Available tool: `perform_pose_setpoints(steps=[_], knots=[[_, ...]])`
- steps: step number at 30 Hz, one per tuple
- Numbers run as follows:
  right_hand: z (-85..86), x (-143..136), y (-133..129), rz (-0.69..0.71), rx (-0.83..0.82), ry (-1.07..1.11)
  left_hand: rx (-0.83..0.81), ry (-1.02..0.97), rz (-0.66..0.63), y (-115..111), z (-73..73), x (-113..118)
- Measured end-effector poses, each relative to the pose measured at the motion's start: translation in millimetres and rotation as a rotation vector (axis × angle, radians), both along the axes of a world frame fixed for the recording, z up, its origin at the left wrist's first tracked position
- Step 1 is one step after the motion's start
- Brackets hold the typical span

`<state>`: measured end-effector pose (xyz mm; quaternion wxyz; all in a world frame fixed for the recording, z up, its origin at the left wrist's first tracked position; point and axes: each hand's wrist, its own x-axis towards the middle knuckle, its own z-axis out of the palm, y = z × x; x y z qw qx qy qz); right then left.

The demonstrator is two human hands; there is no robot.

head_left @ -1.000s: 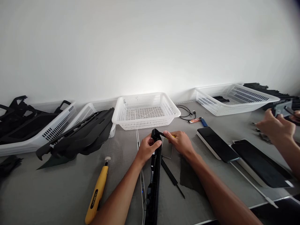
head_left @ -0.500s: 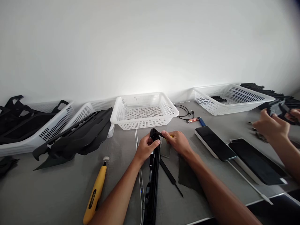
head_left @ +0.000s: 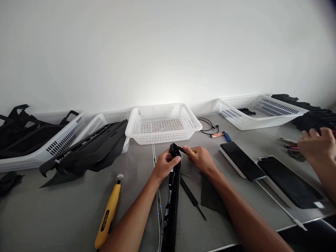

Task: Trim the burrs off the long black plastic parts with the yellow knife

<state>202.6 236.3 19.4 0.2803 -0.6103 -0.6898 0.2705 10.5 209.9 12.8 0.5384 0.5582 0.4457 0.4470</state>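
My left hand point(head_left: 167, 165) is closed around the far end of a long black plastic part point(head_left: 172, 203), which runs toward me. In my right hand point(head_left: 201, 158) is a slim tool point(head_left: 181, 149) with a dark end and a bit of yellow at the grip; its exact kind is mostly hidden by my fingers. The dark end meets the top of the plastic part beside my left thumb. Just right of the part lies a thin black tool point(head_left: 189, 191) with a narrow tip. A yellow pen-shaped power tool point(head_left: 109, 213) with a white round head rests left of my forearm.
An open white basket point(head_left: 164, 136) stands ahead. Black plastic parts point(head_left: 91, 150) overlap a basket at left. Two black phone-like slabs point(head_left: 243, 161) lie at right. A co-worker's hand point(head_left: 317, 145) is by a black stack point(head_left: 313, 117). A dark sheet point(head_left: 212, 196) lies near my right forearm.
The co-worker's hand has moved right and down, and the grey piece it held is out of sight. My hands keep nearly the same grip; the view has shifted slightly.
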Motion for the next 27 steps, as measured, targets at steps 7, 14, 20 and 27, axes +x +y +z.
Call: perform_pose_setpoints(steps=[7,14,20,27], knots=[[-1.7,-1.6,-1.2,0.014,0.048,-0.02,0.005,0.014,0.004,-0.2,-0.4,-0.1],[0.7,-3.9,-3.7,-0.038,0.062,-0.071,0.002,0.036,-0.004,-1.1,1.5,0.1],[-3.7,-1.0,-2.6,-0.072,0.096,-0.077,0.002,0.023,0.0,-1.8,3.4,0.6],[-4.8,-3.7,-3.1,-0.041,0.133,-0.085,0.007,0.02,0.016,-2.5,1.7,1.2]])
